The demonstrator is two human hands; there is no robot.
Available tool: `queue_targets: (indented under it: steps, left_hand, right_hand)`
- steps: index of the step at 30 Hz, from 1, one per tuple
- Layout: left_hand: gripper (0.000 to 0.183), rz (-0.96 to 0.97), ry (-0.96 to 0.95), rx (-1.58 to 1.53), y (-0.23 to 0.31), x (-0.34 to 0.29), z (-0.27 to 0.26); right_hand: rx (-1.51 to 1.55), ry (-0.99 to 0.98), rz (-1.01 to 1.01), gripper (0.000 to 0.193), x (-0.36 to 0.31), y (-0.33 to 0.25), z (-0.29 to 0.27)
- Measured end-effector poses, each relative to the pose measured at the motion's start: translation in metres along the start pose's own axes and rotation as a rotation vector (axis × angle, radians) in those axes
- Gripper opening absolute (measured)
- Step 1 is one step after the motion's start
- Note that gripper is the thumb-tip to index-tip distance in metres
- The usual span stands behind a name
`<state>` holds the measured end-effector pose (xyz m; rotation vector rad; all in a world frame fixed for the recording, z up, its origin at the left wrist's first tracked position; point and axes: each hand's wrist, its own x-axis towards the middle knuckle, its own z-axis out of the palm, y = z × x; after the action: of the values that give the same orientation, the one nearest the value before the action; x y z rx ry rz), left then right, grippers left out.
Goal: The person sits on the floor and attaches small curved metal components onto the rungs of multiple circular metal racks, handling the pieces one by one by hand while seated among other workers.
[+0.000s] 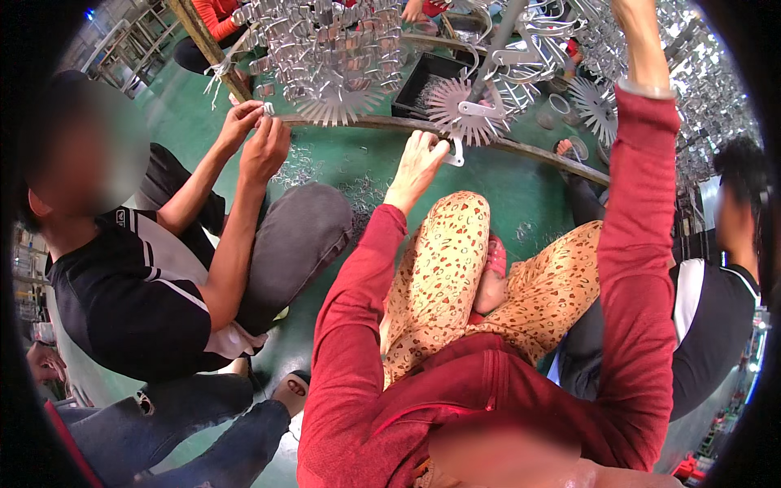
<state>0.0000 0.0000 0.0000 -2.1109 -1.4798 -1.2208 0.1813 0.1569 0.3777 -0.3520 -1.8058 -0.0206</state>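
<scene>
2 bare hands reach forward from our red sleeves [350, 293], and we have our left hand [416, 169] out ahead of our knees, its fingers closed on a pale, flat metal piece [458, 154]. This piece sticks out to the right of the fingertips, just beside the wooden rail [537, 153] that crosses in front of us. We hold our right hand [638, 15] high, near the hanging metal parts at the upper right; the upper edge cuts it off, so we cannot tell whether its fingers are open or gripping. Close above the piece, we see a fan of flat metal strips [446, 104], and behind it a black crate [415, 81] with small metal bits inside. More silver parts [321, 49] hang in rows to the left. We sit over a green floor [533, 195], where loose metal bits [366, 195] lie scattered. At our left, a seated co-worker [130, 301] brings 2 hands together around a small metal part [268, 107]; at our right sits another person [712, 333] in dark clothes.
</scene>
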Motion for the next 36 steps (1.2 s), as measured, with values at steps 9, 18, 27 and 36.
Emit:
queue_targets:
  steps: [9, 18, 27, 36]
  left_hand:
    - [0.02, -0.136, -0.048, 0.061, 0.008, 0.012, 0.003]
    - [0.024, -0.417, 0.037, -0.089, 0.003, 0.012, 0.008]
    - [0.043, -0.448, 0.144, -0.261, 0.029, 0.005, 0.033]
    - [0.05, -0.362, 0.201, -0.409, 0.039, -0.012, 0.04]
  right_hand:
    - [0.228, 0.038, 0.677, 0.015, -0.265, -0.124, 0.015]
    - [0.167, -0.437, 0.844, 0.036, -0.341, -0.064, 0.136]
    - [0.053, -0.427, 0.614, 0.031, -0.345, -0.047, 0.135]
    - [0.533, -0.519, 0.811, 0.046, -0.361, -0.03, 0.11]
